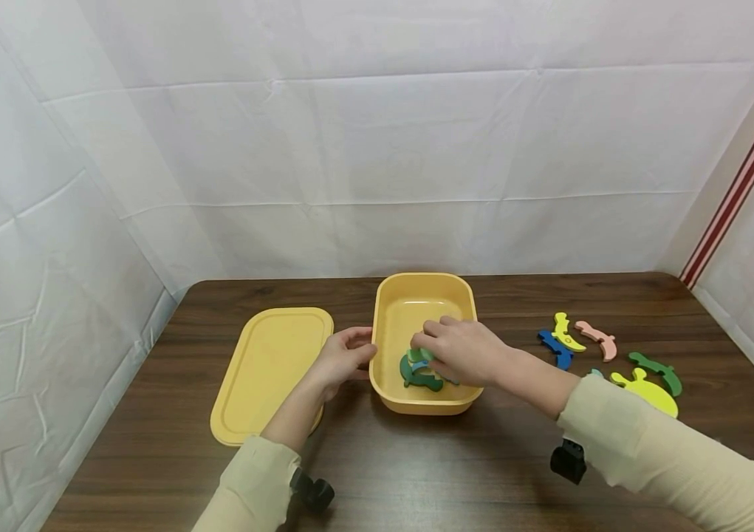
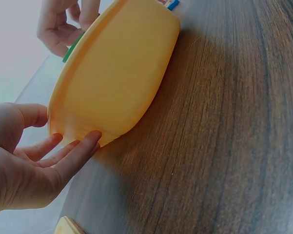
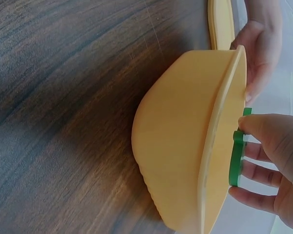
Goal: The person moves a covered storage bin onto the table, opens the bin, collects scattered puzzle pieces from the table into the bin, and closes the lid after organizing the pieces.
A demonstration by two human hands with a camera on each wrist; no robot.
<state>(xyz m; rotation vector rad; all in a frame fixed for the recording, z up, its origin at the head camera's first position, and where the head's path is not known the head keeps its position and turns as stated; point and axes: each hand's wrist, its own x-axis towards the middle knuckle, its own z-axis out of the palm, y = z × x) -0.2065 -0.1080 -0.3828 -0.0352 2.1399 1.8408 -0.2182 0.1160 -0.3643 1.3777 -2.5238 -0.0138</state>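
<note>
A yellow plastic box (image 1: 422, 406) stands on the table. At its left side is my left hand (image 1: 343, 356), the thumb at the rim and the fingertips against the outer wall (image 2: 117, 78). My right hand (image 1: 459, 347) reaches over the box and pinches a green curved piece (image 3: 237, 158) between thumb and fingers, at rim height in the right wrist view. Inside the box lies a dark green curved piece (image 1: 422, 381), with a bit of blue beside it. The hand partly hides these pieces in the head view.
The box's yellow lid (image 1: 270, 369) lies flat at the left. On the right are loose pieces: a blue one (image 1: 556, 349), a yellow one (image 1: 568, 336), a pink one (image 1: 599, 340), a green one (image 1: 659, 372) and a rounder yellow one (image 1: 649, 393) beside my right sleeve.
</note>
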